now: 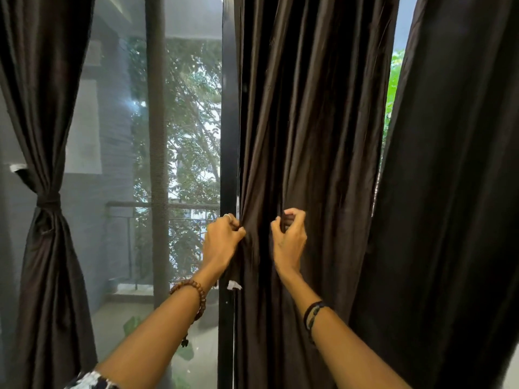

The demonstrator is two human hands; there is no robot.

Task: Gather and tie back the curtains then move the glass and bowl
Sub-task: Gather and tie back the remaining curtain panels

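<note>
At far left a curtain (47,153) hangs already cinched by its tie (48,198). Past the screened pane, the left hand (222,240) pinches the middle curtain (311,122) at its left edge, against the dark frame (229,108). Just right, the right hand (289,237) has its fingers (293,213) curled round a fold. The cloth hangs vertically, so gathering likely runs rightward. A third curtain (455,164) hangs beyond. Glass and bowl are not in view.

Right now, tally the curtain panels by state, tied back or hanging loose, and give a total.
Tied back: 1, the left curtain.
Loose: 2, the middle curtain, gripped by the left hand and right hand, and the right curtain.
Total: 3
</note>
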